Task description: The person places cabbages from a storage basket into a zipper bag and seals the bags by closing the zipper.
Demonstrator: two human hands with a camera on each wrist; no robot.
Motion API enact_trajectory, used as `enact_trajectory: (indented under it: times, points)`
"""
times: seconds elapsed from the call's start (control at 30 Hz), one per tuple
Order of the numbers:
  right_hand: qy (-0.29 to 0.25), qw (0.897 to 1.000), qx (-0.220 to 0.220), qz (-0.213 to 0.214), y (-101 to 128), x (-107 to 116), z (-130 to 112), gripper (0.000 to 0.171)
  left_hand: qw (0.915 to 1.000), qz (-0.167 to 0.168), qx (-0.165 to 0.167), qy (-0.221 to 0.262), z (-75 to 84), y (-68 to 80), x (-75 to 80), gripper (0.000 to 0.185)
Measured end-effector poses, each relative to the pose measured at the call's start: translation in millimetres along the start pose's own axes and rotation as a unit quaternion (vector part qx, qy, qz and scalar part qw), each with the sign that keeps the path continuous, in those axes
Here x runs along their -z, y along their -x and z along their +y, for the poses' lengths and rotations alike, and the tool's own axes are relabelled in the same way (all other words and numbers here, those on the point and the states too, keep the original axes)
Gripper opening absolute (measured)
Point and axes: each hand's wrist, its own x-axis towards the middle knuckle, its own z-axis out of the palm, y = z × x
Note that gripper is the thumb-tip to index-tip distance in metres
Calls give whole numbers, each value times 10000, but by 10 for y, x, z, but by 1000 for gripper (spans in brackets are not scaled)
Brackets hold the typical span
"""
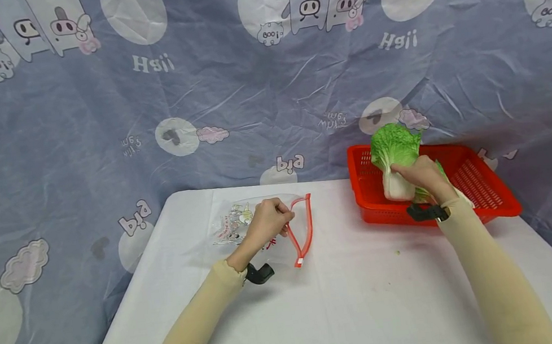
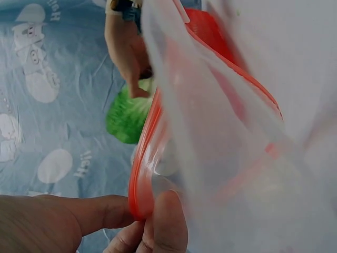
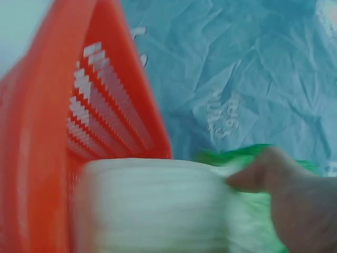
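Over the red basket [image 1: 483,194], your right hand [image 1: 422,175] grips the napa cabbage [image 1: 396,161], stalk end down, long axis upright. Well to its left on the table [image 1: 352,299], your left hand [image 1: 268,221] pinches the zip bag [image 1: 261,224] by its red rim, mouth facing the cabbage.

The backdrop cloth [image 1: 264,71] carries mirrored print: "Hgii" at upper left and upper right, "pig" lower down; the bag's [image 1: 241,221] print is unreadable.
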Motion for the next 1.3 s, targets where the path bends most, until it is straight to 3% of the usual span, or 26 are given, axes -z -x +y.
enact_trajectory:
  times: [0.1,0.2,0.27,0.4,0.6,0.77,0.87,1.0,1.07,1.2,1.3]
  points:
    - [-722,9966,-256,318,45,-39,-31,80,10000,-5,-30,-1,-7,2,11,12]
    - [-971,9930,-420,527,68,-68,-66,98,10000,9,-32,-48,-9,6,22,13]
    - [-943,9921,-469,688,91,-95,-99,100,10000,23,-29,-59,-6,12,28,13]
    - [-1293,9846,-324,1132,187,-182,-203,91,10000,55,-40,-56,-10,17,35,14]
    - [-2276,9576,377,1726,457,-454,-506,58,9996,193,-163,-156,-17,2,35,15]
    - [-2637,9532,392,1429,740,-838,-785,39,9987,295,-234,-357,1,-15,0,16]
    - [-2893,9494,507,1111,865,-1092,-887,37,9976,375,-224,-534,6,-21,-42,15]
    - [-3359,9366,773,625,954,-1404,-922,43,9957,552,-228,-712,22,-24,-90,12]
    - [-3490,9332,794,326,989,-1527,-915,44,9959,607,-232,-628,29,-25,-102,10]
    - [-3427,9369,632,-289,1061,-1695,-895,43,9977,596,-205,-264,45,-21,-112,7]
    - [-3567,9271,727,-896,1117,-1744,-892,51,9978,600,-262,-129,34,-25,-125,7]
